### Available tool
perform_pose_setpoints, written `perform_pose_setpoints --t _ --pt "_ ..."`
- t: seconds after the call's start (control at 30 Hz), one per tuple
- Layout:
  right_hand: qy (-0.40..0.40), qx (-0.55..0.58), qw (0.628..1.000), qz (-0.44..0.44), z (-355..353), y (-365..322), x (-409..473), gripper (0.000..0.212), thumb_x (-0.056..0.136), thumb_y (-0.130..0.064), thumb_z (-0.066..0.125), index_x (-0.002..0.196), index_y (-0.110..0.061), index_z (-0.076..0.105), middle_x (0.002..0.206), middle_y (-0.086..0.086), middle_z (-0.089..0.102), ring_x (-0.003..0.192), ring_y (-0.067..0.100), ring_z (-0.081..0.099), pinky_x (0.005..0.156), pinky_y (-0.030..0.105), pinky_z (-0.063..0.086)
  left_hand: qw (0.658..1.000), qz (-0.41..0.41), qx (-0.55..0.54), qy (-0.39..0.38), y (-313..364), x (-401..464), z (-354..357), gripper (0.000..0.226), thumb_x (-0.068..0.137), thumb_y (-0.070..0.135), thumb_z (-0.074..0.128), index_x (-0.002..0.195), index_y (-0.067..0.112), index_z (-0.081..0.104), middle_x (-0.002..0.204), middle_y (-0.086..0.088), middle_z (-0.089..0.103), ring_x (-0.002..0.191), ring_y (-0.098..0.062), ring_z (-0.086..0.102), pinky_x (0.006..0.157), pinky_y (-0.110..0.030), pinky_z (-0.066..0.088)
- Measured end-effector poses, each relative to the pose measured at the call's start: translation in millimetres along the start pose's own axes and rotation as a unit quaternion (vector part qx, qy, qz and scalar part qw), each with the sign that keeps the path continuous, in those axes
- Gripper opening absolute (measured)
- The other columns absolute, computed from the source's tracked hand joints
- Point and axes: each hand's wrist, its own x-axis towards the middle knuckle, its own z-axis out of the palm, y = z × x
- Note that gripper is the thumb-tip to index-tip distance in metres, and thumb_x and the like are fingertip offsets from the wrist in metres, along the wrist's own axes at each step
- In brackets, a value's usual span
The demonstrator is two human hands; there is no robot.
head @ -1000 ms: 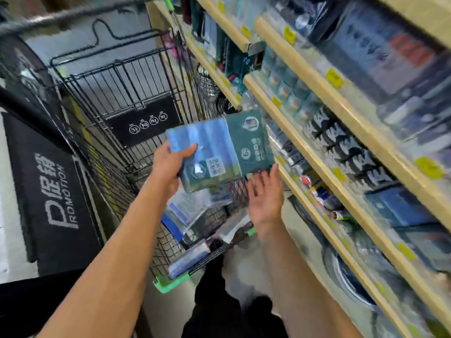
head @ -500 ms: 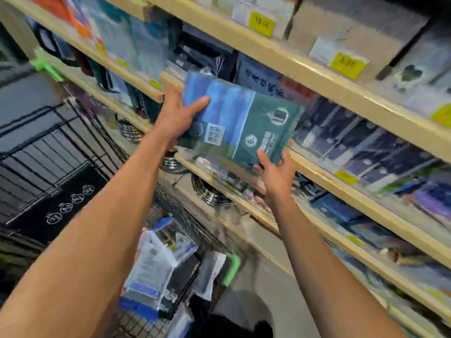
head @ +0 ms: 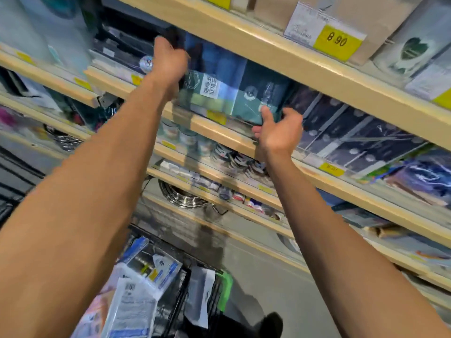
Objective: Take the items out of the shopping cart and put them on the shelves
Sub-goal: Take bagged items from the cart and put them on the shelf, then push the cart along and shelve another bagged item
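Note:
A flat blue and green package sits partly inside a shelf bay, between two wooden shelf boards. My left hand grips its upper left corner, deep in the bay. My right hand pinches its lower right corner at the shelf's front edge, thumb on the package's face. Below, the black wire shopping cart holds several white and blue packets.
Dark packaged goods stand to the right of the package on the same shelf. Yellow price tags line the shelf edges. Steel pots and small tins fill lower shelves. A green cart corner is near the floor.
Both hands lifted the package from over the cart up to the shelf and pushed it into the bay; the view swung upward toward the shelves.

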Motion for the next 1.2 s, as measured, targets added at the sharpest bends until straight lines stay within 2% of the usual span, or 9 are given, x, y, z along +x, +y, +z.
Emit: perform_pose_setpoints --t 0.13,0.33,0.43,0.53,0.63,0.77,0.87,1.07,1.2 --pt "-0.006 -0.144 0.990 -0.007 -11 -9 17 0.038 0.092 -0.036 0.065 0.068 -0.018 0.042 0.070 0.009 0.070 0.067 0.027 0.071 0.070 0.042 0.059 1.000 -0.007 0.006 0.002 -3 18 17 0.036 0.091 -0.003 0.049 0.123 0.012 0.046 0.114 -0.006 0.060 0.104 -0.020 0.063 0.092 -0.031 0.056" --pt "-0.068 -0.193 0.979 0.008 -8 -1 11 0.021 0.085 -0.010 0.058 0.073 -0.018 0.043 0.076 0.006 0.067 0.071 0.032 0.070 0.067 0.046 0.060 0.977 0.044 0.205 0.022 -51 11 23 0.052 0.066 0.015 0.074 0.115 0.007 0.061 0.115 -0.011 0.067 0.106 -0.025 0.063 0.093 -0.038 0.054" --pt "-0.032 -0.100 0.994 -0.015 -9 17 -3 0.029 0.081 -0.012 0.058 0.110 -0.012 0.058 0.087 -0.003 0.059 0.076 0.031 0.071 0.069 0.046 0.061 0.933 0.132 0.325 0.081 -51 -9 26 0.042 0.071 0.009 0.074 0.111 0.007 0.060 0.117 -0.013 0.061 0.110 -0.030 0.059 0.093 -0.040 0.049" --pt "0.025 -0.066 0.993 -0.090 -15 28 -34 0.045 0.085 -0.008 0.064 0.128 -0.017 0.055 0.122 -0.003 0.060 0.086 -0.002 0.061 0.085 0.022 0.053 0.934 0.200 0.274 0.113 -57 -27 26 0.042 0.074 0.006 0.073 0.111 0.009 0.053 0.113 -0.007 0.055 0.104 -0.024 0.054 0.089 -0.035 0.047" --pt "0.006 -0.057 0.987 -0.151 -14 43 -65 0.033 0.087 -0.001 0.062 0.114 -0.019 0.061 0.139 -0.003 0.048 0.069 -0.004 0.059 0.071 0.016 0.051 0.957 0.228 0.140 0.108 -73 -73 15 0.030 0.077 0.003 0.067 0.105 0.011 0.057 0.102 -0.003 0.057 0.089 -0.012 0.054 0.080 -0.021 0.047" --pt "-0.118 -0.120 0.958 -0.233 -8 60 -105 0.024 0.089 -0.009 0.062 0.110 -0.020 0.063 0.123 -0.003 0.065 0.075 0.009 0.067 0.070 0.025 0.056 0.976 0.120 0.066 0.167 -133 -136 -30 0.014 0.086 0.005 0.056 0.098 0.010 0.062 0.089 -0.006 0.062 0.075 -0.007 0.053 0.070 -0.020 0.047" --pt "-0.347 -0.254 0.884 -0.182 2 85 -134 0.021 0.094 -0.024 0.059 0.114 -0.018 0.064 0.108 0.003 0.073 0.089 0.019 0.070 0.078 0.032 0.058 0.956 0.016 0.080 0.281 -188 -203 -98 0.015 0.087 0.003 0.052 0.095 0.004 0.065 0.081 0.004 0.061 0.068 0.001 0.052 0.063 -0.018 0.045" --pt "-0.511 -0.399 0.743 -0.167 12 152 -173 0.027 0.093 -0.029 0.058 0.114 -0.013 0.065 0.111 0.014 0.069 0.101 0.033 0.065 0.088 0.038 0.054 0.796 -0.102 0.307 0.511 -238 -378 -208 0.042 0.072 -0.001 0.054 0.113 0.008 0.059 0.116 -0.013 0.057 0.111 -0.031 0.052 0.095 -0.040 0.042" --pt "-0.533 -0.389 0.714 -0.235 18 170 -201 0.023 0.088 -0.019 0.065 0.106 -0.004 0.069 0.105 0.020 0.070 0.102 0.037 0.066 0.086 0.040 0.054 0.729 -0.356 0.278 0.514 -253 -478 -212 0.051 0.092 0.011 0.057 0.141 0.010 0.043 0.137 -0.011 0.053 0.124 -0.034 0.053 0.099 -0.040 0.042"
